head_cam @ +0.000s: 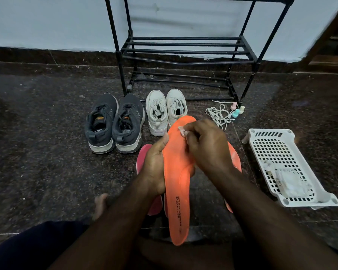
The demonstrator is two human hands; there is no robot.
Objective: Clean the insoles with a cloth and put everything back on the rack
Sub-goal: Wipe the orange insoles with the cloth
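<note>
The left hand (156,166) holds an orange insole (179,182) up off the floor, thumb on the upper face near the forefoot and fingers wrapped behind it, so its grip is clamped on the insole at mid-length. Held this way the printed top face tilts toward the person and the toe end is braced against rubbing. The right hand (207,147) pinches a small wad of pale cloth (182,131) between curled fingertips and presses it on the toe area of the insole; that grip is closed on the cloth. This looks like the wiping step, at the front of the insole.

Beneath the hands, on the dark stone floor (47,152), lie a second orange insole (235,158) and a pink insole (142,160), probably queued within reach or already wiped; I cannot tell which.

Further out stand a pair of dark grey sneakers (115,123) and a pair of white sneakers (166,112), toes toward the black shoe rack (183,51), whose visible shelves carry nothing, so the return is not yet done. Loose white laces (218,115) and small pastel bottles (237,111) lie by the rack's right foot. A white perforated basket (285,152) holding white packets sits to the right.
</note>
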